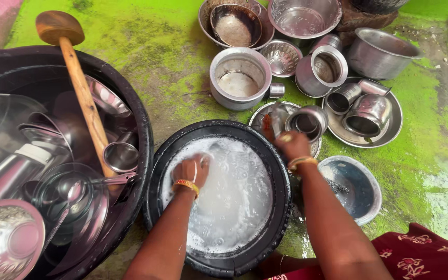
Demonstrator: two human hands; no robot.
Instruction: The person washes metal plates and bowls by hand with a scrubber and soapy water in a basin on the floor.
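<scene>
Currently I see the left hand (pixel 190 171) curled shut inside the black pan (pixel 219 259), pressed on the foamy bottom; whether it grips a scrubber I cannot tell. The right hand (pixel 291 144) clamps the pan's far rim, fingers closed over the edge. That pan sits on the green floor (pixel 172 72) between the black tub (pixel 143 129) of steel dishes and a blue plate (pixel 353 186), which lies just beside its right side. A wooden ladle (pixel 81 88) leans out of the tub. Steel pots (pixel 239 78) and cups (pixel 369 114) stand beyond the pan, one cup near the right hand.

My judgement: the scrub goes best with the rim hand braced firm so the pan cannot spin or slide on the wet floor, strokes circling out to the wall under the suds, and the elbow kept off the nearby cups
</scene>
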